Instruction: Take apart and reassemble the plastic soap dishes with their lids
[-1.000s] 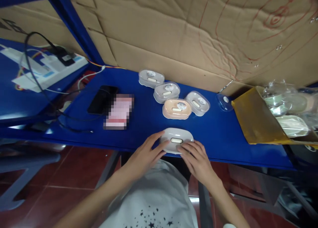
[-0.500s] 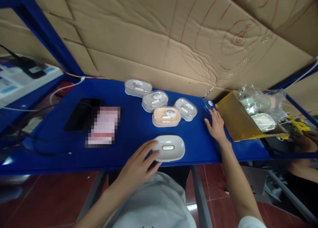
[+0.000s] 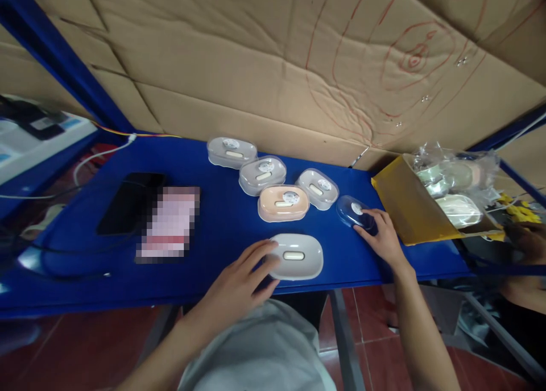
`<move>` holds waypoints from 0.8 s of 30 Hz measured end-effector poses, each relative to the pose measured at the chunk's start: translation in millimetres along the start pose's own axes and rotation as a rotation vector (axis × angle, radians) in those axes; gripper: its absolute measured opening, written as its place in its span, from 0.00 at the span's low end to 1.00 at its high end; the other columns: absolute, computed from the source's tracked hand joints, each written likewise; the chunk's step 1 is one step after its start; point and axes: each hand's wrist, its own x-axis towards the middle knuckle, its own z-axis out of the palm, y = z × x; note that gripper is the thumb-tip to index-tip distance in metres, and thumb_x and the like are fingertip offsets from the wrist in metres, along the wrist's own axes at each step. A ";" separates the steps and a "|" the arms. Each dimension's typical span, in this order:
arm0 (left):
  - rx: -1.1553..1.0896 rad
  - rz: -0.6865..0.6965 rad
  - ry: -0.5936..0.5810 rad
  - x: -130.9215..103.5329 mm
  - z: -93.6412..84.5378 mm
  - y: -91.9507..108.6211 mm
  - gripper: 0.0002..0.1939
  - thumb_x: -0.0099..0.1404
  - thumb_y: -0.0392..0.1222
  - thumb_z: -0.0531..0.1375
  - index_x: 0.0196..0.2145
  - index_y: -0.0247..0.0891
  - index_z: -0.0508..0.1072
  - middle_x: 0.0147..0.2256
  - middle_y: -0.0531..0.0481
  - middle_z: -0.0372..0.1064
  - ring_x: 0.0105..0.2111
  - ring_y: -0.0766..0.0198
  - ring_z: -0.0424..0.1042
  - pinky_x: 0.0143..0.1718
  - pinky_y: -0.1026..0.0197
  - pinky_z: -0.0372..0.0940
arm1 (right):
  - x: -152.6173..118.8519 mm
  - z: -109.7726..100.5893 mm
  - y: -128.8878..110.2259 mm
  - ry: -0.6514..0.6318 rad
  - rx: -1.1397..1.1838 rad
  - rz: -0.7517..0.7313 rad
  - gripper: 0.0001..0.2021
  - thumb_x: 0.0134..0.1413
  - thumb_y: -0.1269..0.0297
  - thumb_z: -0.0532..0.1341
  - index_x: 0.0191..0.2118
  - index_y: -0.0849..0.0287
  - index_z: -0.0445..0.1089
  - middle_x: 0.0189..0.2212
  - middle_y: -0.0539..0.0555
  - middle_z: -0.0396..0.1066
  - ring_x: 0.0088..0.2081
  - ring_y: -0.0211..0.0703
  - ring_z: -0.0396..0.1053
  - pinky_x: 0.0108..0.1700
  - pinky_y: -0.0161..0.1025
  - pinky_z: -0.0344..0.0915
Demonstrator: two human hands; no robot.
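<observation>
My left hand [image 3: 251, 271] is curled round the left end of a pale grey soap dish [image 3: 309, 260], which lies uncovered on the blue table near its front edge. An oblong cream piece sits in the middle of the dish. To the right, my right hand [image 3: 384, 234] has its thumb and fingertips on the right end of a clear plastic lid [image 3: 347, 210] with a round sticker. Behind the open dish stand a peach dish [image 3: 273, 209] and several pale grey dishes [image 3: 262, 182], all under clear lids with round stickers.
At the right, a tilted cardboard box [image 3: 401, 203] holds plastic-wrapped dishes. A black phone-like slab [image 3: 128, 203] and a phone with a blurred screen [image 3: 168, 223] lie at the left among cables. Cardboard [image 3: 239, 67] walls the back. Another person's arm [image 3: 522, 260] shows at far right.
My right hand has drawn the clear lid away from the back of the table, towards me. My left hand stays at the grey dish. The view has shifted slightly.
</observation>
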 end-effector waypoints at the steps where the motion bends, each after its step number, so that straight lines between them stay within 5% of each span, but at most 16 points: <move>1: -0.006 -0.001 -0.009 1.8 0.2 -0.5 0.16 0.76 0.39 0.62 0.58 0.43 0.70 0.64 0.41 0.68 0.67 0.47 0.68 0.61 0.42 0.76 | -7.5 -3.0 -2.3 -0.002 0.016 -0.003 0.28 0.66 0.38 0.65 0.62 0.50 0.71 0.59 0.61 0.69 0.65 0.60 0.68 0.68 0.61 0.65; 8: -0.074 -0.088 -0.018 0.8 5.0 -1.6 0.27 0.78 0.43 0.61 0.70 0.47 0.61 0.68 0.40 0.65 0.67 0.48 0.69 0.65 0.41 0.72 | -52.5 -4.3 -51.7 0.048 0.337 -0.014 0.21 0.62 0.45 0.71 0.53 0.51 0.71 0.55 0.60 0.69 0.60 0.60 0.72 0.62 0.62 0.72; 11: -0.122 -0.149 -0.034 -0.6 3.6 1.5 0.32 0.78 0.45 0.62 0.73 0.50 0.55 0.70 0.40 0.61 0.68 0.47 0.68 0.66 0.39 0.71 | -66.1 3.4 -99.0 0.006 0.519 -0.095 0.20 0.66 0.49 0.69 0.56 0.51 0.69 0.58 0.61 0.66 0.61 0.60 0.74 0.60 0.59 0.74; 16: -0.251 -0.177 -0.051 -0.6 -1.5 3.0 0.36 0.77 0.46 0.64 0.74 0.55 0.52 0.71 0.41 0.58 0.70 0.46 0.65 0.68 0.38 0.69 | -67.3 10.7 -159.8 -0.096 0.381 -0.331 0.28 0.66 0.58 0.71 0.68 0.46 0.67 0.61 0.60 0.65 0.72 0.64 0.63 0.67 0.61 0.71; 24: -0.290 -0.206 -0.081 -5.6 5.6 -4.1 0.28 0.76 0.48 0.65 0.69 0.56 0.62 0.72 0.44 0.55 0.64 0.50 0.71 0.66 0.41 0.71 | -54.8 16.6 -165.4 -0.139 0.287 -0.457 0.33 0.68 0.58 0.69 0.74 0.40 0.63 0.64 0.60 0.63 0.74 0.65 0.59 0.69 0.65 0.69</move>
